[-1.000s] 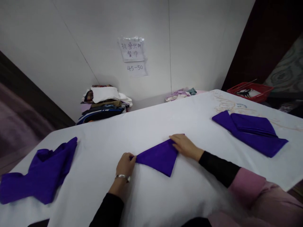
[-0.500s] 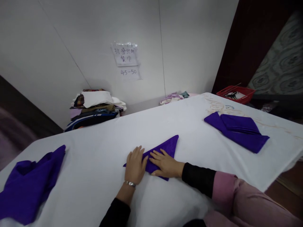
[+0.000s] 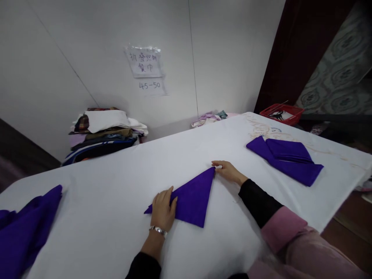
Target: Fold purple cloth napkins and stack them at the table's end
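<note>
Purple cloth in hand: a deep-purple fabric piece folded into a flat, triangle-like shape point(image 3: 192, 204), lying at the lower centre of the frame, its narrow end toward the left and its broad side toward the right.
Left hand: the left hand point(image 3: 163, 211) lies spread low over the narrow end, fingers side by side and thumb a little apart; it rests on the fabric, not gripped around it.
Right hand: the right hand point(image 3: 228, 171) is at the cloth's upper right corner, partly curled, fingers extended past the tip and thumb close to it; whether it pinches the corner or only touches it, I cannot tell.
Folding done: the middle piece looks already folded, its lower right edges straight and its surface fairly smooth; I judge it partway along at least.
Folding left: the layers under the left hand are hidden, so how many folds remain cannot be told.
Right-side purple cloth: a flat, neatly creased purple fabric bundle point(image 3: 287, 150) sits at the right of the frame, well apart from both hands; it looks folded, whether finished is unclear.
Left-side purple cloth: a loose, rumpled purple fabric heap point(image 3: 33, 228), cut off at the lower left, appears less orderly.
Surface: a table covered in smooth white cloth point(image 3: 110, 205) bears all three.
</note>
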{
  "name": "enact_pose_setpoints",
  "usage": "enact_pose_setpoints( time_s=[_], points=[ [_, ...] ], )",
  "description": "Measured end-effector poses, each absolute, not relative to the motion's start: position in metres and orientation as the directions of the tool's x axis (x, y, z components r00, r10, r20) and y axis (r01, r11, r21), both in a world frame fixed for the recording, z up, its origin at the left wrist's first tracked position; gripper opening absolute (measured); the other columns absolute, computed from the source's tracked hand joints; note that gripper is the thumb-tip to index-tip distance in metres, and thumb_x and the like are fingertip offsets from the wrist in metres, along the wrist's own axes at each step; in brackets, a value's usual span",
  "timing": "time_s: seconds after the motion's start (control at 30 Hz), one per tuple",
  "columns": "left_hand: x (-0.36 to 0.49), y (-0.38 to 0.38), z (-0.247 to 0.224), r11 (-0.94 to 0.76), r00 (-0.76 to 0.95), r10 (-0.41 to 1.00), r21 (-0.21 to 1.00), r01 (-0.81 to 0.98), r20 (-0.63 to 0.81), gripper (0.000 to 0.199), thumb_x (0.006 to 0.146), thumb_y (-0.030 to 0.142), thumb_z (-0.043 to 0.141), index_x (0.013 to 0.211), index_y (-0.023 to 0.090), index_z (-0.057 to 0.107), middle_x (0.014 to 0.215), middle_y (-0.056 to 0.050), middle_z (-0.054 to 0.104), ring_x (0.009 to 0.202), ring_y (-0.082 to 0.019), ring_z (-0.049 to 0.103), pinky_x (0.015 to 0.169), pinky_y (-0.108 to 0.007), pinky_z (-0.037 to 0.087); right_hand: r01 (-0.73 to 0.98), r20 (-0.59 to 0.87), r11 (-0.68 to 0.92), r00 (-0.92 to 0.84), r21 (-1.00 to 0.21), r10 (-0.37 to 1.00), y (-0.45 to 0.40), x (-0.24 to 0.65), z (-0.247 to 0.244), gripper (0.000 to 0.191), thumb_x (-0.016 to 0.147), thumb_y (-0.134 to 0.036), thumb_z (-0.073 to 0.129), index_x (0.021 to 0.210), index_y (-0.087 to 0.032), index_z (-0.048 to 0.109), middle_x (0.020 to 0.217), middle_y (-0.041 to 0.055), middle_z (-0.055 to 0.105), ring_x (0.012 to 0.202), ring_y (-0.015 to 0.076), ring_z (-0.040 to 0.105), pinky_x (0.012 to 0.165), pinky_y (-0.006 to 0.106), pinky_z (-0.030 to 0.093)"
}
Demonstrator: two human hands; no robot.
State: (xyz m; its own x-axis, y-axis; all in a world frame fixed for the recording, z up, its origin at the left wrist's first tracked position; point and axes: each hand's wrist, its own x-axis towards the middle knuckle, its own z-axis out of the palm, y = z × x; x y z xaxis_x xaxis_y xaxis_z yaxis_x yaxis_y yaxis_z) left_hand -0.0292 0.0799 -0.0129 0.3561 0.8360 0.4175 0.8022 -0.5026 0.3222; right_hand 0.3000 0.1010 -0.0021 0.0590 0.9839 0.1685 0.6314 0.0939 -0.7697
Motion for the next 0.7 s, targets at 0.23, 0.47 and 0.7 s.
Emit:
enact_pose_setpoints(
  time_s=[0.23, 0.47, 0.7],
  points=[
    [-0.029, 0.079, -0.005, -0.58, 0.406, 0.775, 0.291, 0.761, 0.484, 0.031, 0.088, 0.027, 0.041, 0.114, 0.017, 0.056, 0.092, -0.007, 0.063, 0.087, -0.021, 0.056, 0.086, -0.04, 0.041, 0.652, 0.189, 0.19, -0.073, -0.734, 0.979, 0.095, 0.292, 0.005, 0.043, 0.072, -0.009, 0.057, 0.111, -0.023, 0.064, 0.112, 0.0067, 0.061, 0.103, 0.0204, 0.055, 0.092, 0.036, 0.042],
    [-0.028, 0.075, 0.0, -0.598, 0.42, 0.758, 0.275, 0.753, 0.5, 0.029, 0.087, 0.026, 0.041, 0.109, 0.018, 0.058, 0.09, -0.006, 0.065, 0.085, -0.02, 0.058, 0.082, -0.038, 0.042, 0.781, 0.324, 0.328, -0.17, -0.532, 0.931, 0.084, 0.289, 0.025, 0.036, 0.073, -0.005, 0.055, 0.104, -0.02, 0.066, 0.089, 0.0056, 0.065, 0.089, 0.0201, 0.053, 0.081, 0.034, 0.043],
    [-0.027, 0.074, 0.005, -0.566, 0.443, 0.804, 0.285, 0.773, 0.397, 0.029, 0.089, 0.036, 0.04, 0.099, 0.021, 0.062, 0.086, -0.004, 0.067, 0.082, -0.019, 0.06, 0.081, -0.037, 0.04, 0.812, 0.219, 0.191, -0.08, -0.552, 0.973, 0.063, 0.299, 0.017, 0.035, 0.077, -0.012, 0.053, 0.109, -0.022, 0.064, 0.092, 0.0045, 0.066, 0.083, 0.0179, 0.057, 0.077, 0.031, 0.043]
  ],
)
